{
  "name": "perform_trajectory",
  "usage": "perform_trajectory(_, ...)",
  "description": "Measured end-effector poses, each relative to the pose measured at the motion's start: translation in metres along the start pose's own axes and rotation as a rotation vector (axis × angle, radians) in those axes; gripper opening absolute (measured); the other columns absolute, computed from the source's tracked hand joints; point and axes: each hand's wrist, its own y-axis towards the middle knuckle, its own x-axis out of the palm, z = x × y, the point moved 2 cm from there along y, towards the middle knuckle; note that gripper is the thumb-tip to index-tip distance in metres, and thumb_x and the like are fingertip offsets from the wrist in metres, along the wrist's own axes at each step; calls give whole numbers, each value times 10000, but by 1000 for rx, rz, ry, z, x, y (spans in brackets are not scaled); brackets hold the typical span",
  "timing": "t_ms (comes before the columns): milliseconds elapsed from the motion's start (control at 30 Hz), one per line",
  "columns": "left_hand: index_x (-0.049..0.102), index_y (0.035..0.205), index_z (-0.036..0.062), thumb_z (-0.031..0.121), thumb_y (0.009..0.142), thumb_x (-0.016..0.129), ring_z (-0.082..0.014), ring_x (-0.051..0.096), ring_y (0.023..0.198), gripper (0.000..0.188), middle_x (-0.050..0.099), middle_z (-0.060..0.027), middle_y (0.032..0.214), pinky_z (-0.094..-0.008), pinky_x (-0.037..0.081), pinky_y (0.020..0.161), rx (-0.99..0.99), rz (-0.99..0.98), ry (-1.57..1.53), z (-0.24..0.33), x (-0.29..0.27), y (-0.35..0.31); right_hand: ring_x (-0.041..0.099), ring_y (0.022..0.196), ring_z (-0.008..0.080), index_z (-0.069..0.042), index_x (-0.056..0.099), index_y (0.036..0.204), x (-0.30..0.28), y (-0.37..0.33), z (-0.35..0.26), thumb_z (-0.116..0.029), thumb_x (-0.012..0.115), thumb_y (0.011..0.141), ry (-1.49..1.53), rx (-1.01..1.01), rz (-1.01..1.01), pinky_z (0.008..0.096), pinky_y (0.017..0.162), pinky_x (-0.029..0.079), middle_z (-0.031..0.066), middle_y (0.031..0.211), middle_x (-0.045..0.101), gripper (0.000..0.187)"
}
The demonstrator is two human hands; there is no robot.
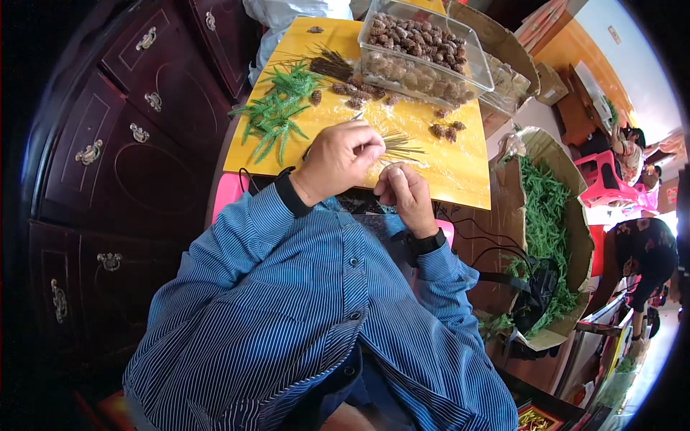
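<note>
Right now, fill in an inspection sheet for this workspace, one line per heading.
Surface: yellow tabletop, with glossy reflections.
Job's things: green sprigs at left; dark bundle of thin stems behind; fanned thin strands near the hands; loose pine cones; more in a clear bin.
Clutter: whitish plastic bag behind the table; black bag at right.
Hands: left hand and right hand have curled fingers; contents unclear.
Cables: black cables right of the person.
Surroundings: dark drawer cabinet left; cardboard box of greenery right; people far right.
</note>
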Motion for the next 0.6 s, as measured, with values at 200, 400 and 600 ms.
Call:
perform_trajectory(200,678,862,7,80,917,699,-32,528,681,94,604,44,749,-222,445,614,-376,-81,-243,-18,0,-17,571,620,76,-13,600,972,-1,1,-1,-240,408,1088,41,-51,1,220,581,471,36,780,664,319)
perform_trajectory(400,686,907,11,120,945,686,-16,519,694,115,600,57,763,-197,439,628,-468,-216,-481,-31,9,-15,575,640,72,-15,593,1002,4,-2,-5,-265,405,1096,46,-50,-71,216,616,485,29,796,657,327)
perform_trajectory(600,686,939,33,161,961,673,-25,526,688,130,624,47,784,-195,443,629,-611,-386,-680,-37,13,-6,579,668,72,-14,597,1021,5,-3,-3,-281,427,1092,140,-49,-267,213,639,488,28,826,655,324)
